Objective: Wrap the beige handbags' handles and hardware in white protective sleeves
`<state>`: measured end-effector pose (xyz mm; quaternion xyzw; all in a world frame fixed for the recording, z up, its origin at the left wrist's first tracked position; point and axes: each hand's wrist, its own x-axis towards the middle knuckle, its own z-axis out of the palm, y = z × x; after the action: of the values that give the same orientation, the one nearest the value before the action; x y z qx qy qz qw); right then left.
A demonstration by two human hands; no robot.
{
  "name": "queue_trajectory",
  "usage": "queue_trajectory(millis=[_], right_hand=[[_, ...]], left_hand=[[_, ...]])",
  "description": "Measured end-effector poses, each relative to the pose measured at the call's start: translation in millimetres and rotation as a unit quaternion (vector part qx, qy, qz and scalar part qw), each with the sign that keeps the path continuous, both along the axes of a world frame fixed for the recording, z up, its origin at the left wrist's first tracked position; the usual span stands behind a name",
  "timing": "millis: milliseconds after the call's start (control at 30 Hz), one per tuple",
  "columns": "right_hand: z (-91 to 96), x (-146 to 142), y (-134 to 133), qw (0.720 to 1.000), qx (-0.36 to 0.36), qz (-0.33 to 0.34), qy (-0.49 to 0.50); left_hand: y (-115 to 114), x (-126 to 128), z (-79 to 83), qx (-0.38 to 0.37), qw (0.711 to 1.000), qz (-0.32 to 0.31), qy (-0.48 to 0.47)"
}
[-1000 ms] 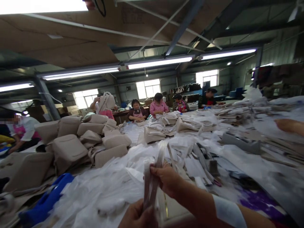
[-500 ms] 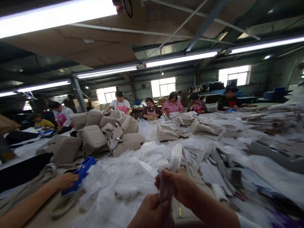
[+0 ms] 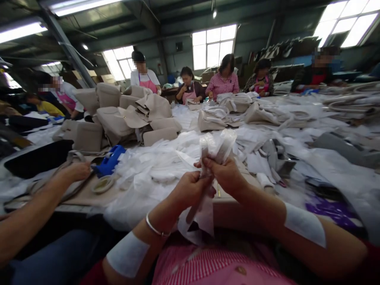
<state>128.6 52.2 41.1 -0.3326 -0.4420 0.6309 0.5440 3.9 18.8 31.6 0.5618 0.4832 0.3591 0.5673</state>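
Note:
Both my hands are closed around a bag strap wrapped in thin translucent plastic, in front of my chest. My left hand grips its lower part, and the end hangs below towards my apron. Close beside it and slightly higher, my right hand pinches the strap under its looped top. The fingers hide the middle of the strap. Crumpled white plastic film lies just beyond my hands, and a beige piece is partly under the right one.
At left, a co-worker's hand is near a blue tape dispenser and a roll of tape. Beige bags are piled at back left, with flatter bags at centre. Purple material lies right. Several people work across the table.
My view has tilted down, showing more of my forearms and apron. My hands still hold the wrapped strap. The co-worker's hand has drawn back from the blue dispenser.

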Motion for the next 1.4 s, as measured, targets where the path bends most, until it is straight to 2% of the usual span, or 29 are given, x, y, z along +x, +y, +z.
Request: queue_trajectory(millis=[100, 167, 267, 333, 400, 533, 600, 667, 800, 867, 1033, 1167, 1267, 1400], right_hand=[[-4.4, 0.4, -1.6, 1.000, 0.003, -0.009, -0.012], [-4.1, 4.0, 0.9, 0.999, 0.011, -0.012, -0.035], [0.9, 13.0, 10.9, 0.995, 0.064, -0.041, -0.067], [3.5, 16.8, 17.7, 0.989, 0.106, -0.074, -0.069], [2.4, 15.4, 19.8, 0.987, 0.121, -0.083, -0.060], [-8.8, 1.8, 8.5, 0.996, 0.081, -0.038, -0.027], [-12.6, -1.8, 3.8, 0.997, 0.064, -0.028, -0.017], [-12.1, 0.4, 5.4, 0.998, 0.060, -0.030, -0.018], [-6.0, 14.8, 20.8, 0.995, 0.089, -0.049, -0.021], [-5.1, 20.4, 26.7, 0.993, 0.103, -0.055, -0.026], [-4.5, 21.6, 27.3, 0.995, 0.092, -0.006, -0.026], [3.0, 22.8, 28.6, 0.998, 0.055, 0.030, 0.020], [7.4, 28.0, 34.7, 0.997, 0.023, 0.061, 0.030], [5.7, 32.1, 40.9, 0.997, 0.014, 0.068, 0.033]], left_hand=[[5.6, 5.2, 2.0, 0.043, 0.998, 0.028, -0.022], [7.1, 3.2, 1.4, 0.049, 0.998, 0.020, -0.041], [5.4, -9.4, -1.6, 0.027, 0.996, -0.051, -0.069], [3.6, -19.0, -4.7, 0.013, 0.994, -0.105, -0.037], [3.5, -23.8, -8.6, 0.006, 0.994, -0.108, 0.014], [8.1, -15.8, -15.9, 0.031, 0.999, 0.008, 0.018], [9.8, -10.7, -16.9, 0.041, 0.999, 0.031, 0.013], [9.5, -10.9, -15.5, 0.033, 0.999, 0.009, 0.010], [6.3, -27.4, -10.0, 0.011, 0.994, -0.110, -0.008], [5.3, -37.0, -8.4, -0.001, 0.991, -0.135, -0.014], [5.3, -45.7, -7.4, -0.062, 0.992, -0.110, -0.019], [7.6, -47.2, -5.8, -0.111, 0.987, -0.089, -0.074], [10.0, -52.5, -3.7, -0.124, 0.984, -0.081, -0.101], [12.0, -59.2, -1.7, -0.137, 0.982, -0.072, -0.109]])
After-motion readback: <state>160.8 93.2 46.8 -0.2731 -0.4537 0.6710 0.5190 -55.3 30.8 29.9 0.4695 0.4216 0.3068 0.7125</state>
